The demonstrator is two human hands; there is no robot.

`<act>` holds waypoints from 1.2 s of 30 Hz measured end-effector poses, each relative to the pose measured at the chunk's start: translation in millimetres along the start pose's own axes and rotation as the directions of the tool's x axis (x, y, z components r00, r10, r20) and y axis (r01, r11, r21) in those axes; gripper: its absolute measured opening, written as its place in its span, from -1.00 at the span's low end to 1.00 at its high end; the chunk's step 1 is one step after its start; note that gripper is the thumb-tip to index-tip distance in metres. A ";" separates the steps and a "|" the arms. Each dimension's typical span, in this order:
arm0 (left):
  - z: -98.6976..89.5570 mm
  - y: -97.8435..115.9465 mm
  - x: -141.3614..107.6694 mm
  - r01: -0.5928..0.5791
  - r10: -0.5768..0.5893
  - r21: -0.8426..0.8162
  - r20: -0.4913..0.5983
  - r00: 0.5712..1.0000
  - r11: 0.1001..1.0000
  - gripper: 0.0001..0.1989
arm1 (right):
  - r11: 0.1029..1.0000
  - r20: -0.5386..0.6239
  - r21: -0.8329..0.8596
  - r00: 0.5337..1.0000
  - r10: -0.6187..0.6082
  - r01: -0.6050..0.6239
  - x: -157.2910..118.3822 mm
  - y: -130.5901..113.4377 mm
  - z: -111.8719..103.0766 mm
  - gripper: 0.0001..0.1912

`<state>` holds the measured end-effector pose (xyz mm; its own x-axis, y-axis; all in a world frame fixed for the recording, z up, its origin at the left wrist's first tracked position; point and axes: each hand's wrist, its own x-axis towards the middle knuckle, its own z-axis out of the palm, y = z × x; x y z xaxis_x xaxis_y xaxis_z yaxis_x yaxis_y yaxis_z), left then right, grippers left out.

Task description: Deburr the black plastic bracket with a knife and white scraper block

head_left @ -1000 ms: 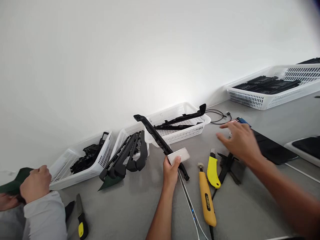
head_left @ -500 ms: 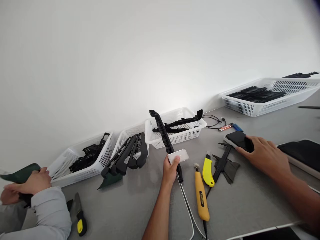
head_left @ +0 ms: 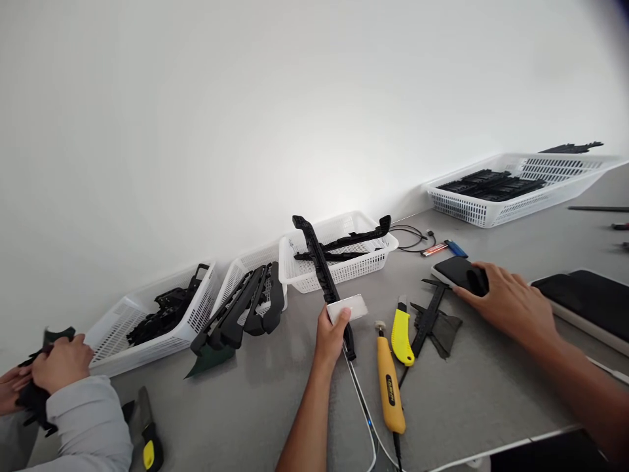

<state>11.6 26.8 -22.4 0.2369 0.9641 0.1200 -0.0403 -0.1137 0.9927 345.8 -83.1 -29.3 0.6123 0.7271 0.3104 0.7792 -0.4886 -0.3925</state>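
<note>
My left hand (head_left: 330,337) is closed round a long black plastic strip (head_left: 319,262) and a small flat white rectangular piece (head_left: 348,307), which my thumb presses from above. The strip slants up and away, its far end above a white basket. My right hand (head_left: 514,298) grips the near side of a black-screened smartphone (head_left: 455,270) at the table's right; its underside is pale. Just left of the phone are a black caliper (head_left: 428,321), a yellow box cutter (head_left: 403,334) and a yellow corded rotary tool (head_left: 390,387). A dark scrap (head_left: 447,333) lies beneath the caliper.
White baskets (head_left: 339,278) with black parts line the wall; a larger one (head_left: 496,213) stands back right. A co-worker's hands (head_left: 61,364) hold a black part at left, near a knife (head_left: 150,436). White cables (head_left: 362,406) run towards me. A dark padded object (head_left: 584,298) lies right.
The view has shifted slightly, so most things sit a little further left. My hands keep their holds. The co-worker's hands have turned the part they hold, with less green showing.
</note>
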 end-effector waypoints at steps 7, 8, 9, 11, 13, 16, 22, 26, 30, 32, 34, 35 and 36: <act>0.2 -2.5 1.3 -0.001 0.002 0.031 -0.015 1.000 1.000 -0.52 | 0.997 -0.087 0.053 0.995 -0.053 0.057 -0.8 5.3 6.1 -0.28; 0.1 -3.0 1.7 0.005 -0.004 0.038 -0.025 1.000 0.999 -0.52 | 0.997 -0.080 0.044 0.995 -0.056 0.060 -0.8 5.3 6.2 -0.27; 0.0 -3.3 2.0 0.016 -0.014 0.043 -0.038 0.999 0.999 -0.51 | 0.997 -0.077 0.037 0.995 -0.059 0.062 -0.7 5.1 6.2 -0.25; -0.2 -2.9 2.2 0.038 -0.036 0.041 -0.056 0.998 0.998 -0.50 | 0.997 -0.079 0.032 0.995 -0.063 0.065 -0.7 4.7 5.9 -0.22; -0.1 -2.0 2.1 0.054 -0.053 0.026 -0.067 0.996 0.998 -0.48 | 0.997 -0.083 0.031 0.995 -0.061 0.064 -1.0 4.2 5.6 -0.19; 0.4 -2.1 2.0 0.069 -0.068 0.005 -0.072 0.995 0.998 -0.47 | 0.997 -0.087 0.049 0.995 -0.058 0.062 -2.0 3.5 5.3 -0.19; 1.9 -9.0 3.4 0.163 -0.166 -0.089 -0.025 0.986 0.983 -0.37 | 0.998 -0.077 0.032 0.996 -0.052 0.054 -3.9 2.0 4.3 -0.17; 2.0 -9.6 3.8 0.180 -0.189 -0.140 -0.056 0.980 0.974 -0.34 | 0.998 -0.067 0.025 0.996 -0.058 0.060 -3.8 1.3 2.6 -0.12; 1.8 -8.0 3.4 0.185 -0.197 -0.164 -0.061 0.979 0.969 -0.34 | 0.997 -0.066 0.036 0.996 -0.065 0.068 -3.4 1.2 1.8 -0.12; 1.8 -8.4 3.5 0.187 -0.201 -0.170 -0.064 0.978 0.967 -0.34 | 0.997 -0.066 0.030 0.995 -0.070 0.072 -3.2 1.3 2.2 -0.12; 1.9 -9.4 3.9 0.191 -0.206 -0.178 -0.069 0.976 0.965 -0.33 | 0.997 -0.061 0.027 0.996 -0.072 0.074 -2.7 2.4 3.4 -0.12; 2.0 -10.0 4.1 0.192 -0.207 -0.183 -0.070 0.976 0.964 -0.33 | 0.997 -0.056 0.028 0.996 -0.071 0.073 -2.3 3.8 4.5 -0.11; 2.1 -10.6 4.2 0.193 -0.209 -0.188 -0.071 0.975 0.963 -0.33 | 0.997 -0.049 0.029 0.996 -0.072 0.073 -1.8 6.0 6.1 -0.11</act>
<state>15.1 31.5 -32.4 0.1710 0.9810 -0.0914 -0.1753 0.1216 0.9770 348.6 -84.4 -37.4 0.5608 0.7357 0.3798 0.8176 -0.4198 -0.3940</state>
